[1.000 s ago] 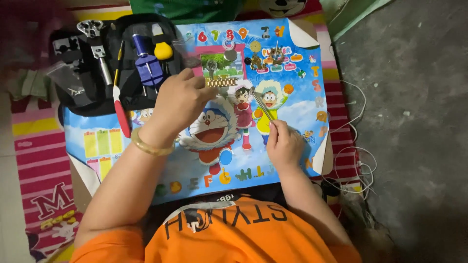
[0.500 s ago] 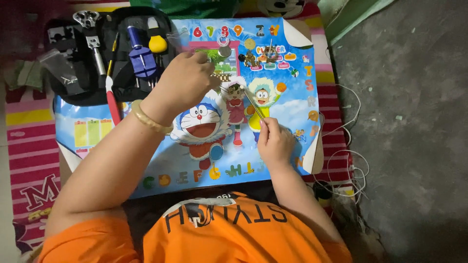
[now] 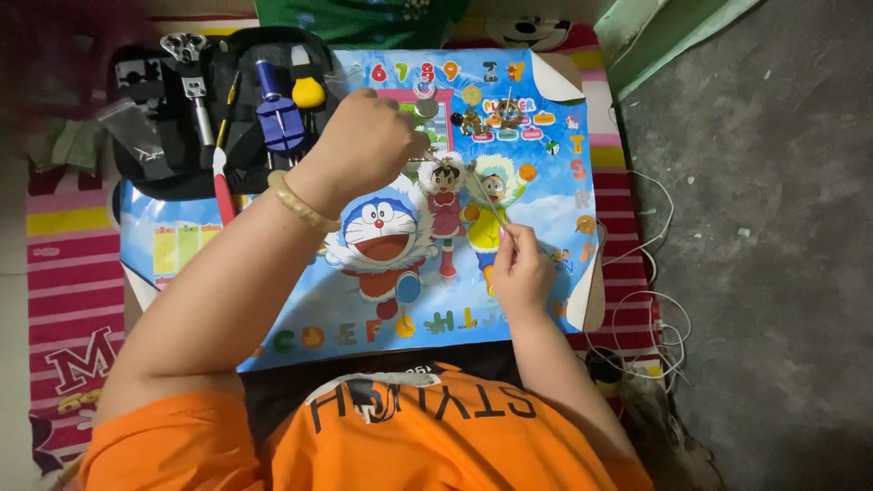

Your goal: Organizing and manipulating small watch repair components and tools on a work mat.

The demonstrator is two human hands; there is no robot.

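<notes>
My left hand (image 3: 371,138), with a gold bangle (image 3: 300,205) on the wrist, is closed over a small metal piece at the far side of a blue cartoon mat (image 3: 309,309). The fingers hide most of that piece. My right hand (image 3: 520,265) pinches thin tweezers (image 3: 480,195), whose tips point up and left toward my left hand's fingertips. Just beyond the hands, several tiny metal parts (image 3: 482,115) lie on the mat.
An open black tool case (image 3: 182,145) sits at the far left, holding a blue-handled tool (image 3: 275,116), a yellow-capped tool (image 3: 307,89) and a red-handled one (image 3: 221,186). White cables (image 3: 650,300) trail on the grey floor to the right. A striped pink cloth (image 3: 73,291) lies under the mat.
Both hands have stayed together over the mat's far half. My left hand now covers more of the small metal piece, and the tweezers stay aimed at it.
</notes>
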